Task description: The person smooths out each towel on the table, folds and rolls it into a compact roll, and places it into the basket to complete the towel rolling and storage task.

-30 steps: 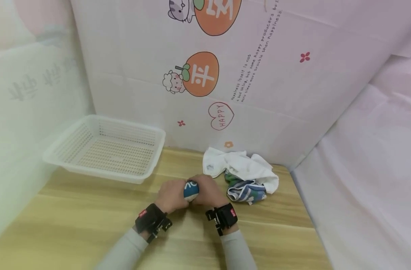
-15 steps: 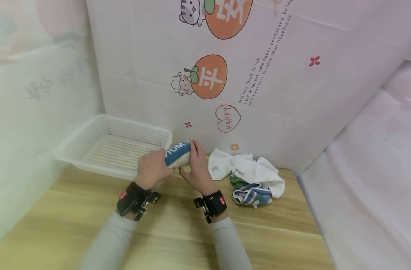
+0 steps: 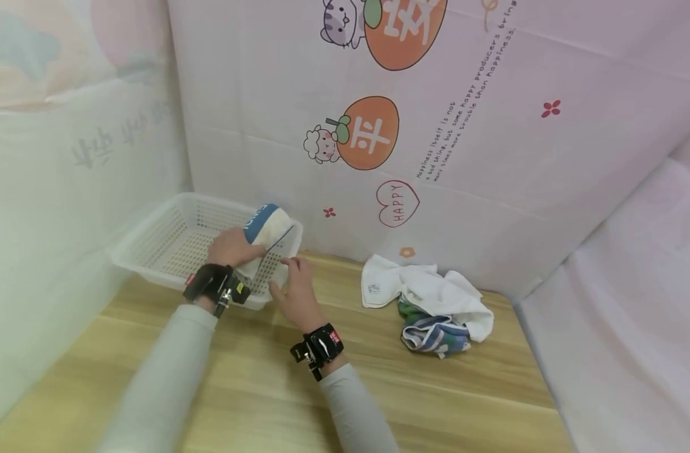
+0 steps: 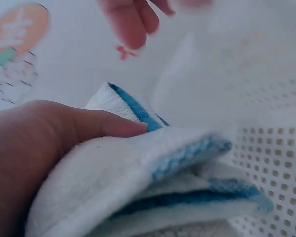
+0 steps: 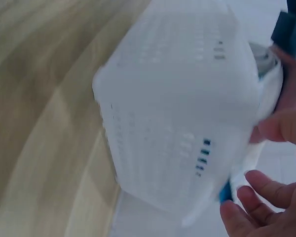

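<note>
A rolled white towel with a blue lettered band (image 3: pixel 271 223) is held by my left hand (image 3: pixel 229 248) over the right part of a white plastic basket (image 3: pixel 146 272). In the left wrist view my thumb presses on the towel (image 4: pixel 103 168), whose folded layers show blue edging. My right hand (image 3: pixel 299 299) is beside the basket's right front corner, fingers spread and slightly bent, with nothing in them. The right wrist view has the right hand (image 5: pixel 281 202) apart from the towel, close to the basket's outer wall (image 5: pixel 172 113).
On the wooden table (image 3: pixel 299 390) to the right lie a crumpled white towel (image 3: pixel 418 286) and a crumpled blue, green and white striped cloth (image 3: pixel 438 333). A printed sheet (image 3: pixel 475 207) hangs behind the basket, and a pale sheet covers the left side.
Both hands have carried the rolled towel from the table left and back to the basket. The right hand has let go of it, while the left still holds it.
</note>
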`<state>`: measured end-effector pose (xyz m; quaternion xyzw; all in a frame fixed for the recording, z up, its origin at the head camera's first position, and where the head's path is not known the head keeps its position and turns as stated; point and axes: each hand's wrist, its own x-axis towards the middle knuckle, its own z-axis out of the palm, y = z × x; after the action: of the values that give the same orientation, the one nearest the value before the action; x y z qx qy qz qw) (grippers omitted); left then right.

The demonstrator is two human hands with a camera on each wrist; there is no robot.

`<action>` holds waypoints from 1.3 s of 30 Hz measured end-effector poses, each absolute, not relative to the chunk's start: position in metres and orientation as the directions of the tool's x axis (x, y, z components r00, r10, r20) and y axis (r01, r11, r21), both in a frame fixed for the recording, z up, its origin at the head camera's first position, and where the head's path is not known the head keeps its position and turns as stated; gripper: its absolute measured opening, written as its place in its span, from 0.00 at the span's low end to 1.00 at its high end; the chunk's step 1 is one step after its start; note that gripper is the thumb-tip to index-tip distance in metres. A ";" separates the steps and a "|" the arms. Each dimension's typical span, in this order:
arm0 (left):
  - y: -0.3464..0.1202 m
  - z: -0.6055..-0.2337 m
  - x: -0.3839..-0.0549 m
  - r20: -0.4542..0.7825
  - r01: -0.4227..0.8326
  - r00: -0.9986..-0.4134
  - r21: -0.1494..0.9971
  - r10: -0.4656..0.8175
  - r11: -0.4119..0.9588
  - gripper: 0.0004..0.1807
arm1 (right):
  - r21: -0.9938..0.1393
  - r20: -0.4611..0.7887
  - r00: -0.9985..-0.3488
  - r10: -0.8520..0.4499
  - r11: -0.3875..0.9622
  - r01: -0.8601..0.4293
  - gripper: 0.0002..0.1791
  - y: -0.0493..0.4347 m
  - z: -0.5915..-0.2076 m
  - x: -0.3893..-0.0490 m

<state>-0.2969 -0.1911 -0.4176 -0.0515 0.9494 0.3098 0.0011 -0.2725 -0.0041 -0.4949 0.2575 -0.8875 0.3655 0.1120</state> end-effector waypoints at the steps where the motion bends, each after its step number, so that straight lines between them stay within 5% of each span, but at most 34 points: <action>1: -0.193 -0.422 -0.304 -0.054 -0.110 -0.994 0.588 -0.096 0.802 0.26 | -0.604 0.375 -0.852 -0.365 0.601 -0.523 0.29 -0.007 -0.495 -0.273; 9: -0.201 -0.460 -0.354 -0.244 -0.192 -0.968 0.558 -0.062 0.807 0.32 | -0.583 0.325 -0.889 -0.321 0.672 -0.456 0.25 -0.022 -0.498 -0.276; 18: -0.198 -0.468 -0.357 -0.466 -0.341 -0.885 0.627 -0.015 0.701 0.33 | -0.565 0.302 -0.893 -0.334 0.692 -0.450 0.24 -0.027 -0.493 -0.276; 25: -0.186 -0.440 -0.337 -0.360 -0.174 -0.931 0.570 0.054 0.803 0.29 | -0.571 0.294 -0.894 -0.339 0.688 -0.448 0.24 -0.023 -0.497 -0.279; 30: -0.164 -0.415 -0.325 -0.130 0.056 -0.979 0.563 0.155 0.824 0.30 | -0.559 0.338 -0.852 -0.399 0.644 -0.523 0.22 -0.013 -0.500 -0.282; 35: -0.127 -0.412 -0.313 0.163 0.329 -0.941 0.642 0.296 0.693 0.30 | -0.512 0.397 -0.778 -0.486 0.587 -0.627 0.17 0.022 -0.506 -0.282; 39: -0.101 -0.424 -0.299 0.288 0.412 -0.909 0.726 0.300 0.551 0.24 | -0.466 0.421 -0.734 -0.534 0.567 -0.680 0.14 0.056 -0.509 -0.281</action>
<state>-0.2991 -0.1010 -0.4237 0.2028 0.8782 0.4283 -0.0651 -0.2814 0.0559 -0.5093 0.3458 -0.8773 0.3116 0.1169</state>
